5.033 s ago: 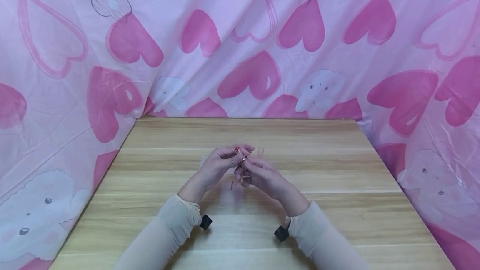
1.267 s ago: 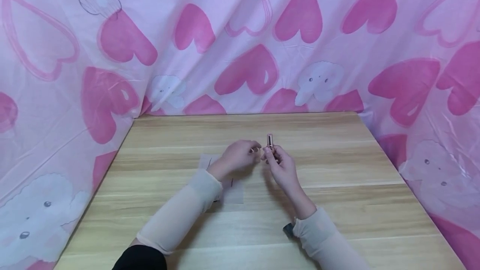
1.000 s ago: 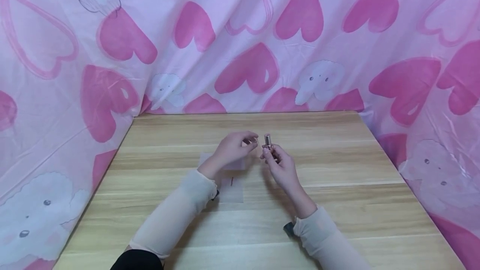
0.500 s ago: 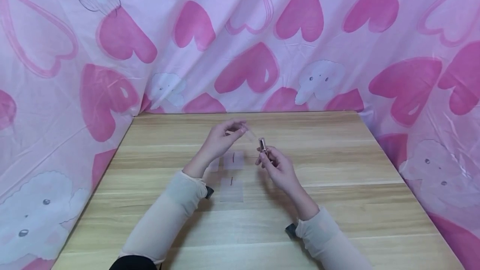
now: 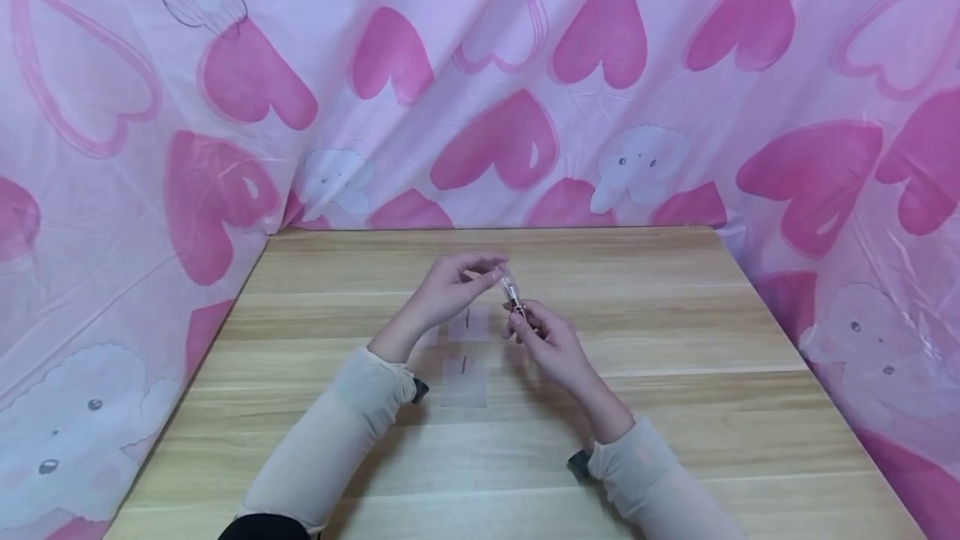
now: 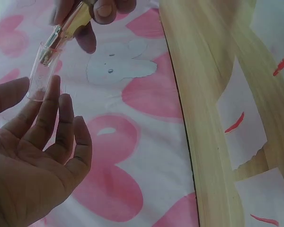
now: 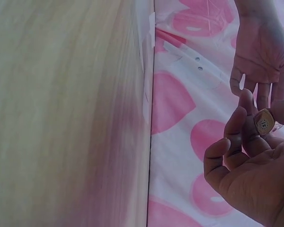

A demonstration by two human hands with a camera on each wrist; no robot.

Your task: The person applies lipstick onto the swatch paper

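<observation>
Above the middle of the table my left hand (image 5: 442, 294) pinches a clear cap (image 6: 41, 75) between thumb and fingertips, its other fingers spread. My right hand (image 5: 555, 348) grips a shiny gold lipstick tube (image 6: 78, 20), which leans up and left toward the cap. In the left wrist view the tube's narrower silvery end sits inside the cap's mouth, only part of the way in. Seen from the right wrist, the tube's round base (image 7: 264, 123) faces the camera between thumb and fingers. No red lipstick tip shows.
Pale paper squares lie on the wooden table (image 5: 637, 298) below the hands. The near paper (image 5: 465, 390) and the one behind it (image 5: 477, 325) each carry a red stroke; another is partly behind the left wrist. A pink heart-printed curtain (image 5: 495, 140) surrounds the table's back and sides.
Five seconds ago both hands were together on the lipstick, its red tip showing. Since then the left hand has raised the clear cap from the table and brought it over the tube's end.
</observation>
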